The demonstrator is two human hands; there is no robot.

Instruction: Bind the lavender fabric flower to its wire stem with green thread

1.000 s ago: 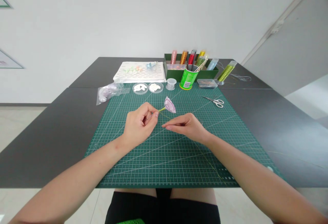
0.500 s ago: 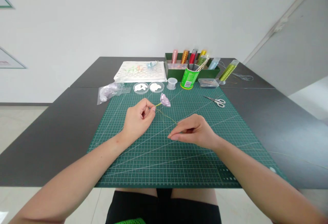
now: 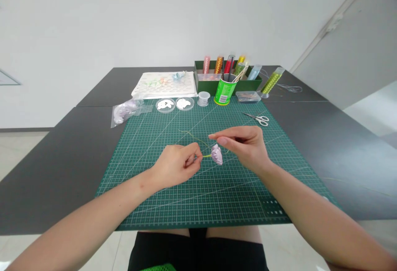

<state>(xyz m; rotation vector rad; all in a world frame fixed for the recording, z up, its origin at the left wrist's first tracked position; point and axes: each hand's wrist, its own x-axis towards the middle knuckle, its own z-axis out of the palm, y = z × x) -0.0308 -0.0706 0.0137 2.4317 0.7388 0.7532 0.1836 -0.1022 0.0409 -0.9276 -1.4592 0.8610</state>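
My left hand [image 3: 181,162] is closed in a pinch on the thin green stem of a lilac artificial flower [image 3: 216,155]. The flower head points right, tilted above the green cutting mat [image 3: 149,205]. My right hand [image 3: 245,145] is just above and to the right of the flower, thumb and index finger drawn together in a pinch on a fine yellow-green thread. One stretch of this thread [image 3: 194,136] curves over the mat behind the flower. Where exactly it meets my right fingertips is hard to make out.
White scissors [image 3: 262,120] lie at the mat's right. Along the back stand two dishes of white pieces [image 3: 165,105], a small clear spool [image 3: 204,98], a green can [image 3: 224,91] and a box of thread tubes [image 3: 201,86]. A plastic bag [image 3: 124,112] lies at left.
My left hand has brought the flower nearer and to the right. My right hand has risen from low in front to above the flower. The view has shifted slightly.
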